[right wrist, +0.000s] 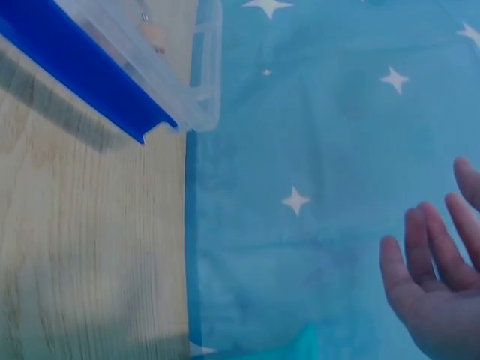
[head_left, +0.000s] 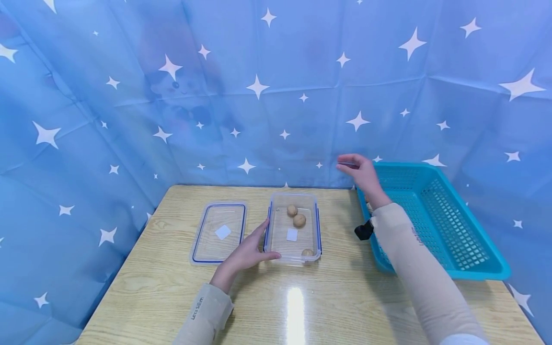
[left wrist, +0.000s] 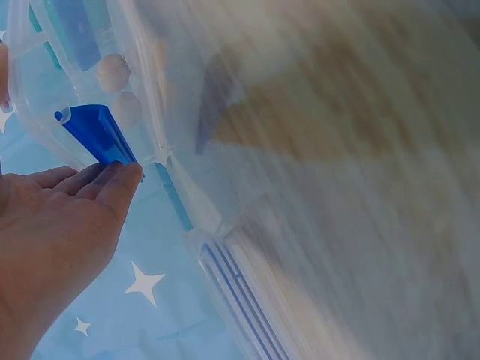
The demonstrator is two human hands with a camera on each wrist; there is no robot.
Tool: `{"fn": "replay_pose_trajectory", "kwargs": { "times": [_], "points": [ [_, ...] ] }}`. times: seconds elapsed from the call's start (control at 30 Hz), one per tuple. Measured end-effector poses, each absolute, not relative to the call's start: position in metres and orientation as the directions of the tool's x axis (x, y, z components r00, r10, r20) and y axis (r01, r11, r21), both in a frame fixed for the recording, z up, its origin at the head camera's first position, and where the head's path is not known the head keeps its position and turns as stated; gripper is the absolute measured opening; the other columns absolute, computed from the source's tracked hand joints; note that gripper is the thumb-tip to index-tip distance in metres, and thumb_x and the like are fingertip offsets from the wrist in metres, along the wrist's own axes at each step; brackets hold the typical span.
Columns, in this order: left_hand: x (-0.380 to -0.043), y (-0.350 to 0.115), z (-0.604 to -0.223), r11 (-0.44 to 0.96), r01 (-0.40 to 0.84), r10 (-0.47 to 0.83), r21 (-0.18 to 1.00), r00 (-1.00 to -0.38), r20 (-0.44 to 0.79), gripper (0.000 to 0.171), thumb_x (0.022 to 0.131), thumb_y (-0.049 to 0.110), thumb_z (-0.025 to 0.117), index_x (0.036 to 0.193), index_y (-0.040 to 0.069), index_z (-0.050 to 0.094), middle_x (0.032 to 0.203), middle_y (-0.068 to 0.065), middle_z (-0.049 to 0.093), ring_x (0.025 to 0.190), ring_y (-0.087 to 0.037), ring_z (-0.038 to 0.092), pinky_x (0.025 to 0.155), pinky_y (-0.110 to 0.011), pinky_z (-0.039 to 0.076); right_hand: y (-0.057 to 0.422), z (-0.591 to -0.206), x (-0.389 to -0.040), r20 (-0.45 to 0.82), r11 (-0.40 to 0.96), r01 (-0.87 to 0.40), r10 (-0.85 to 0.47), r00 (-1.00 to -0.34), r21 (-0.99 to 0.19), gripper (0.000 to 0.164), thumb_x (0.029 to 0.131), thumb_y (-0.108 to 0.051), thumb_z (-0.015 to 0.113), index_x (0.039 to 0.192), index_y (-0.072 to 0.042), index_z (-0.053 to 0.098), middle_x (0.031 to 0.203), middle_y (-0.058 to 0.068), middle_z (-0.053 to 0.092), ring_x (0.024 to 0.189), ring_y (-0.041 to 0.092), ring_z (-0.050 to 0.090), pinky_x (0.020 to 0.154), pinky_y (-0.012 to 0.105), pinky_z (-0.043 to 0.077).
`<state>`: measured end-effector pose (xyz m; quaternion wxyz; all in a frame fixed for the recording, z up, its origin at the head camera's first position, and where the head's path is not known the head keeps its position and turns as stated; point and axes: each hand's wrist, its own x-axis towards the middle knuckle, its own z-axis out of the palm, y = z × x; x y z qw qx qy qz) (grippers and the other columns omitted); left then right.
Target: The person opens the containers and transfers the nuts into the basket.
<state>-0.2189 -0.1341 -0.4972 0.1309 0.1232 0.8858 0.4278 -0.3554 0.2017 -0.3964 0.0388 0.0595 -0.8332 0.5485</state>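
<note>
A clear plastic container with blue side latches stands on the table. Inside lie several small tan balls, walnut-like in look, and a white square. My left hand rests against the container's left side, thumb along the front corner. In the left wrist view its straight fingers touch a blue latch. Above the left rim of the teal basket, my right hand hovers with nothing in it, fingers loosely bent. The right wrist view shows those fingers apart from the container.
Left of the container, the clear lid with a blue seal lies flat, bearing a white square. Some tan items show at the basket's left wall, partly hidden by my right arm. A blue star-patterned curtain hangs behind the wooden table.
</note>
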Motion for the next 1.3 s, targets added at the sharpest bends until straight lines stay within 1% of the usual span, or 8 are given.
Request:
{"fn": "replay_pose_trajectory", "kwargs": {
  "times": [0.07,0.23,0.57,0.67,0.87,1.07,1.23,1.3],
  "points": [
    [-0.219,-0.134,-0.498,0.605,0.113,0.333,0.788,-0.935,-0.122,0.106,0.084,0.041,0.079,0.162,0.018,0.012,0.167,-0.015,0.019,0.151,-0.041,0.024,0.121,-0.06,0.027,0.197,-0.399,-0.356,0.124,0.384,-0.14,-0.067,-0.99,-0.913,0.048,0.099,-0.033,0.062,0.137,-0.004,0.056,0.143,0.017,0.055,0.13,0.033,0.051,0.113,0.053,0.041],
    [-0.22,-0.134,-0.499,0.601,0.116,0.336,0.791,-0.934,-0.118,0.106,0.084,0.042,0.079,0.162,0.017,0.012,0.167,-0.015,0.019,0.151,-0.041,0.024,0.121,-0.06,0.027,0.187,-0.405,-0.357,0.117,0.378,-0.146,-0.099,-0.988,-0.914,0.046,0.1,-0.029,0.062,0.137,-0.003,0.056,0.141,0.018,0.055,0.129,0.034,0.052,0.109,0.051,0.044],
    [-0.22,-0.134,-0.5,0.616,0.119,0.338,0.779,-0.933,-0.124,0.109,0.082,0.044,0.08,0.162,0.019,0.011,0.167,-0.015,0.019,0.151,-0.041,0.025,0.121,-0.059,0.028,0.168,-0.418,-0.356,0.039,0.351,-0.089,-0.146,-0.989,-0.932,0.044,0.099,-0.028,0.063,0.136,-0.004,0.056,0.141,0.017,0.055,0.133,0.036,0.05,0.111,0.054,0.043],
    [-0.22,-0.134,-0.501,0.614,0.124,0.339,0.779,-0.933,-0.119,0.108,0.083,0.044,0.079,0.162,0.018,0.011,0.167,-0.016,0.019,0.151,-0.041,0.025,0.121,-0.059,0.028,0.163,-0.424,-0.355,0.034,0.341,-0.091,-0.172,-0.985,-0.936,0.044,0.1,-0.025,0.062,0.137,-0.003,0.055,0.142,0.019,0.054,0.133,0.037,0.05,0.112,0.054,0.042],
    [-0.221,-0.134,-0.5,0.61,0.123,0.335,0.782,-0.935,-0.115,0.108,0.083,0.044,0.08,0.162,0.017,0.012,0.167,-0.016,0.018,0.151,-0.04,0.024,0.121,-0.058,0.027,0.152,-0.434,-0.35,0.029,0.322,-0.099,-0.215,-0.976,-0.942,0.042,0.1,-0.026,0.063,0.136,-0.005,0.056,0.141,0.019,0.055,0.131,0.036,0.051,0.111,0.052,0.043],
    [-0.221,-0.133,-0.499,0.606,0.122,0.333,0.786,-0.937,-0.111,0.108,0.082,0.043,0.08,0.162,0.016,0.013,0.166,-0.016,0.02,0.151,-0.041,0.025,0.121,-0.059,0.028,0.141,-0.444,-0.346,0.017,0.313,-0.099,-0.254,-0.967,-0.945,0.047,0.099,-0.026,0.064,0.137,-0.001,0.055,0.14,0.02,0.056,0.129,0.038,0.053,0.11,0.052,0.044],
    [-0.22,-0.133,-0.499,0.597,0.116,0.332,0.794,-0.937,-0.112,0.107,0.083,0.041,0.08,0.162,0.015,0.013,0.166,-0.016,0.02,0.151,-0.041,0.025,0.121,-0.059,0.028,0.13,-0.452,-0.343,-0.026,0.301,-0.064,-0.285,-0.958,-0.951,0.047,0.099,-0.023,0.063,0.139,-0.001,0.053,0.143,0.022,0.054,0.131,0.039,0.052,0.11,0.053,0.046],
    [-0.22,-0.133,-0.498,0.592,0.113,0.331,0.798,-0.937,-0.113,0.107,0.083,0.041,0.081,0.162,0.015,0.013,0.166,-0.016,0.02,0.151,-0.04,0.024,0.121,-0.059,0.028,0.125,-0.455,-0.341,-0.043,0.307,-0.051,-0.291,-0.956,-0.95,0.046,0.1,-0.023,0.062,0.14,-0.001,0.053,0.143,0.022,0.053,0.131,0.039,0.053,0.11,0.052,0.047]
  ]
}}
